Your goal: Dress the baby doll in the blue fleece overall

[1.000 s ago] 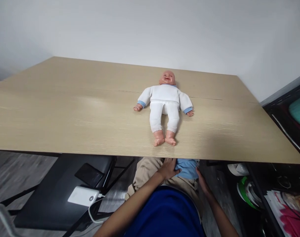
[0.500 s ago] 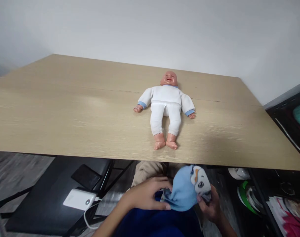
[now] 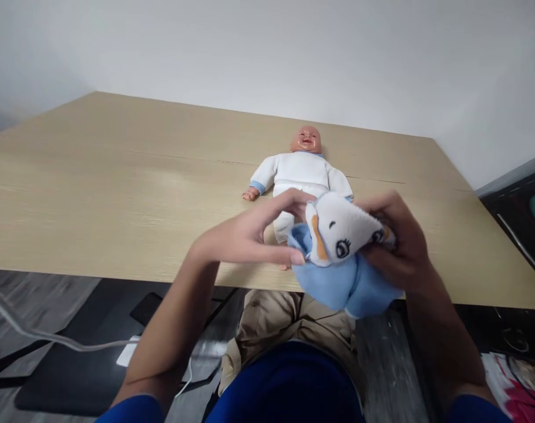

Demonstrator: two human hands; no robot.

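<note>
Above the table's front edge, I hold a small light blue cloth garment [image 3: 333, 285] with both hands. A white animal-face patch with stitched eyes and an orange strip lies over its top. My left hand [image 3: 258, 232] has thumb and fingers curved around its left edge, beside a fold or opening. My right hand [image 3: 397, 247] is closed on the bunched right end, its fingertips partly hidden. Behind the cloth, a baby doll [image 3: 300, 167] in white clothes with blue cuffs lies on its back, feet toward me. The cloth and my hands cover most of its legs.
The doll lies on a wooden table [image 3: 117, 200] against a white wall. At lower left are a black chair [image 3: 73, 376], a dark phone [image 3: 146, 308], a white power bank [image 3: 127, 352] and a white cable [image 3: 73, 342]. A black shelf with items stands at right.
Both hands have lifted the blue garment from my lap to above the table edge, in front of the doll. Its white face patch now faces upward. The white cable at left has risen.
</note>
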